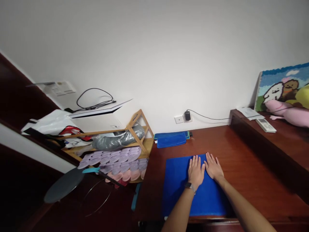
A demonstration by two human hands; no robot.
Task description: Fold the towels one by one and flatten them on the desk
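A blue cloth lies spread flat on the reddish-brown wooden desk, reaching its front edge. My left hand rests palm down on the cloth's upper part, fingers stretched out; a dark watch is on that wrist. Beside it, my right hand also lies flat, over the cloth's upper right corner and edge. The two thumbs are close together. Behind them, near the wall, sits a folded blue cloth with a green edge.
On the right, a raised shelf holds a white remote control, papers, a pink plush toy and a picture panel. A black plug with a cable is in the wall. Left stand a wooden rack with slippers and a round stool.
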